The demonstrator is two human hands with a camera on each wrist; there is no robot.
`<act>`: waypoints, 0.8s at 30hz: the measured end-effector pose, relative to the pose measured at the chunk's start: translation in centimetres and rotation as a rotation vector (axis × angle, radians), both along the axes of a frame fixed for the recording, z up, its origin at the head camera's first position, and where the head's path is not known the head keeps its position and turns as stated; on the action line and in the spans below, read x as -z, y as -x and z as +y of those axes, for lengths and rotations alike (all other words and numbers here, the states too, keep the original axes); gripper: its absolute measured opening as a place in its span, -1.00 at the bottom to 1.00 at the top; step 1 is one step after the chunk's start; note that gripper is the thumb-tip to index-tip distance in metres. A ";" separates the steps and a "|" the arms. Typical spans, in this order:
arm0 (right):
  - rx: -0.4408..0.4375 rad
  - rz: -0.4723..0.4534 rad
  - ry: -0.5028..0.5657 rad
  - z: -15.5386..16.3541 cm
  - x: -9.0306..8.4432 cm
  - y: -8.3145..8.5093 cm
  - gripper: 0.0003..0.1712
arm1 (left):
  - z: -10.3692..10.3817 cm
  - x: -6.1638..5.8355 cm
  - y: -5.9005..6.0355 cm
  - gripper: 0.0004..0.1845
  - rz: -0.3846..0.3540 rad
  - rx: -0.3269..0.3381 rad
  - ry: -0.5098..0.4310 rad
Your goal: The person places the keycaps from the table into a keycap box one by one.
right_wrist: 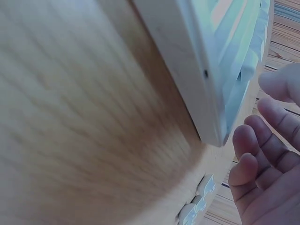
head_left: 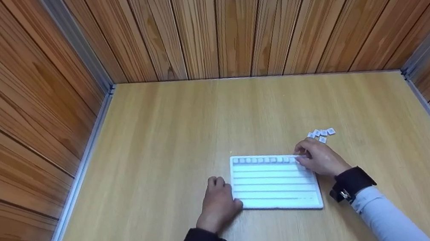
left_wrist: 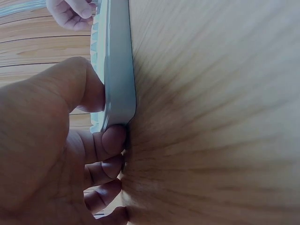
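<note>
Wood-panelled walls enclose a pale worktop (head_left: 184, 142), where a white grooved tray (head_left: 276, 190) lies near the front edge. One row of small tiles (head_left: 262, 159) fills its far groove. A person's left hand (head_left: 217, 204) pinches the tray's left edge; the right hand (head_left: 319, 158), fingers loosely bent, touches the row's end. Loose tiles (head_left: 321, 134) sit just beyond.

Tabletop (head_left: 182, 134) open toward far edge and left corner; white tray (head_left: 276, 186) near front edge, loose tiles (head_left: 321, 134) just right-rear.
</note>
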State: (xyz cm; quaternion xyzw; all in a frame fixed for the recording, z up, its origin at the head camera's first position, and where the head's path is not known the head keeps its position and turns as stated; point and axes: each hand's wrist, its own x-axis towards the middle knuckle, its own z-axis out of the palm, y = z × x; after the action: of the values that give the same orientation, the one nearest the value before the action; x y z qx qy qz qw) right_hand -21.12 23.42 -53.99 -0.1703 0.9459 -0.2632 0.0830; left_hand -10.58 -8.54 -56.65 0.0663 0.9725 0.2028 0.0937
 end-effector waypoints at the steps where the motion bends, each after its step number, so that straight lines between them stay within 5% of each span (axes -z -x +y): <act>1: -0.002 0.011 0.003 0.1 0.0 0.0 -0.77 | 0.0 0.0 0.0 -0.58 0.008 0.003 -0.001; 24: 0.050 0.008 -0.026 2.3 0.2 0.7 -0.72 | 0.1 -0.1 0.1 -0.52 -0.030 0.008 0.020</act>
State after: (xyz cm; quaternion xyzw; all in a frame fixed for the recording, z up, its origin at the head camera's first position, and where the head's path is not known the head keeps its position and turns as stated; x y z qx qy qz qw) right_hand -21.84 25.73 -54.19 -0.1466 0.9536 -0.2522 0.0749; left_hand -10.69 -8.48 -56.53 0.0663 0.9727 0.1936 0.1096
